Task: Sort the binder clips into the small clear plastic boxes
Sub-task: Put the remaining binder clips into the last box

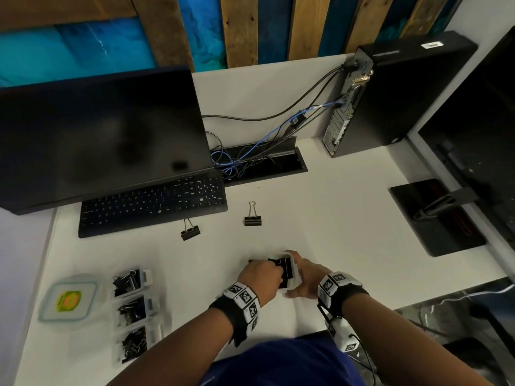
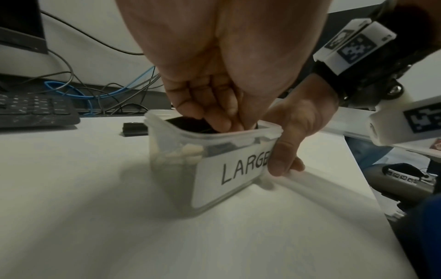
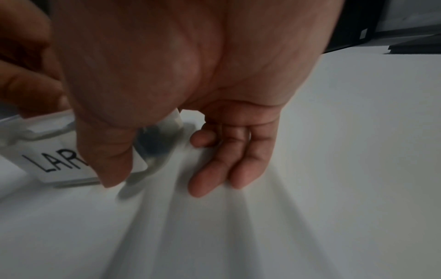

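Sorting looks nearly finished: the right hand grips the LARGE box by its side, thumb across the label, while the left hand dips bunched fingers inside; whether they pinch a clip I cannot tell. Beyond both hands two binder clips lie loose, and left of the left hand three small boxes already hold clips.

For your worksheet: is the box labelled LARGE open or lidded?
Open. The box has no lid; the left hand's fingers reach inside past its rim.
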